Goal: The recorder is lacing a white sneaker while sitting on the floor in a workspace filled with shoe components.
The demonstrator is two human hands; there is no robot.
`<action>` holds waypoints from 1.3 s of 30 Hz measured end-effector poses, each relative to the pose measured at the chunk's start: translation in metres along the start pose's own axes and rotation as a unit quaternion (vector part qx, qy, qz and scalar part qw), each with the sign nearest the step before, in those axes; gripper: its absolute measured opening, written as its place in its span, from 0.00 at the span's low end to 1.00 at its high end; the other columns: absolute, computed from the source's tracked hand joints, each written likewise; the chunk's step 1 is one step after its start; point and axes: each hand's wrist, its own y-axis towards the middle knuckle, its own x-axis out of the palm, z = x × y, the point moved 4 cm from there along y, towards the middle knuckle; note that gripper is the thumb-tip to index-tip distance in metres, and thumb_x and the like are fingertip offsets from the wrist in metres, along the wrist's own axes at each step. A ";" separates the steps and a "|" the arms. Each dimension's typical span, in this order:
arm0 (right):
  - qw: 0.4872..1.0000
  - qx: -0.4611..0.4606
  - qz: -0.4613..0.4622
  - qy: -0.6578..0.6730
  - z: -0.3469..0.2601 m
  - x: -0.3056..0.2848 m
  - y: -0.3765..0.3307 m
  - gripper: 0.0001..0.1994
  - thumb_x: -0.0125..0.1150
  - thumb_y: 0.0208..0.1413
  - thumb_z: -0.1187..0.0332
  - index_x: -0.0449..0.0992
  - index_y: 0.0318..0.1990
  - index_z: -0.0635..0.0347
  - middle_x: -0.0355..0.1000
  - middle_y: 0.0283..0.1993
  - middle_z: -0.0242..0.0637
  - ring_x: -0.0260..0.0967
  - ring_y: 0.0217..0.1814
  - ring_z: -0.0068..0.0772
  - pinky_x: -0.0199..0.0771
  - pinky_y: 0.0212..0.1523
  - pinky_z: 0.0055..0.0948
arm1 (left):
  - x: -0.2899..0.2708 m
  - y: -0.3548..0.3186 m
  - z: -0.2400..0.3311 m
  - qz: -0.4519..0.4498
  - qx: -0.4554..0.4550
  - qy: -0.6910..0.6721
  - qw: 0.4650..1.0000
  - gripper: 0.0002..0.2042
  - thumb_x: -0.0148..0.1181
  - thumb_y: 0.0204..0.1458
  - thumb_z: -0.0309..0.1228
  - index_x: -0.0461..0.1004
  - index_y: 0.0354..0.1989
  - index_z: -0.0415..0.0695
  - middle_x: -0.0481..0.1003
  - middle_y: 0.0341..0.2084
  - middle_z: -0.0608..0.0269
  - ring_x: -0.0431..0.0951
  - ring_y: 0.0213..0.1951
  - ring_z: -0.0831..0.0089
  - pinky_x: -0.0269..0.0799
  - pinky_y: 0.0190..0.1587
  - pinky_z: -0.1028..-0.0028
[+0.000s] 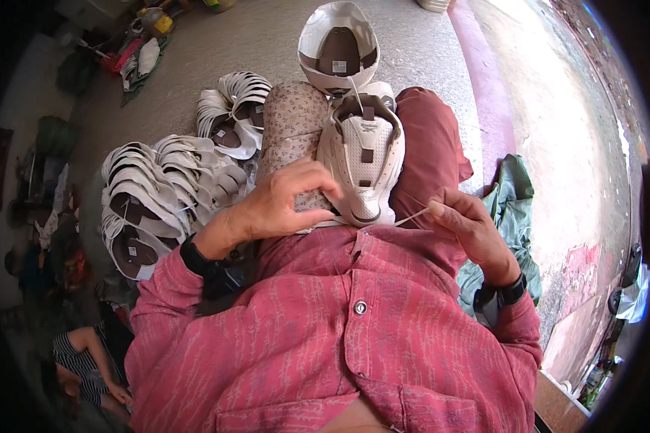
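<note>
A cream shoe upper (368, 155) with a perforated tongue lies between my knees, its toe toward my lap. My left hand (289, 198) is beside its toe on the left, thumb and forefinger curved apart with nothing visible between them. To the right, my right hand (469, 227) pinches a thin pale thread (412, 217) that runs taut toward the toe of the upper. Where the thread meets the upper is hidden under the toe. Just beyond, another cream upper (337, 25) with a dark insole area stands with its opening facing me.
Nested stacks of cream uppers (133, 169) lie on the floor to my left, with another stack (245, 86) farther off. Green cloth (509, 209) lies by my right knee. At the lower left sits another person in a striped top (87, 350). A yellow-labelled container (159, 23) stands far left.
</note>
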 end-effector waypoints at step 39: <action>0.728 -0.333 0.108 0.589 0.079 -0.323 -0.131 0.13 0.54 0.65 0.70 0.71 0.53 0.69 0.74 0.45 0.43 0.69 0.37 0.29 0.69 0.39 0.30 | -0.157 -0.373 -0.225 0.709 -0.043 -0.517 0.478 0.14 0.47 0.67 0.39 0.75 0.48 0.45 0.80 0.33 0.63 0.69 0.21 0.79 0.56 0.16 0.78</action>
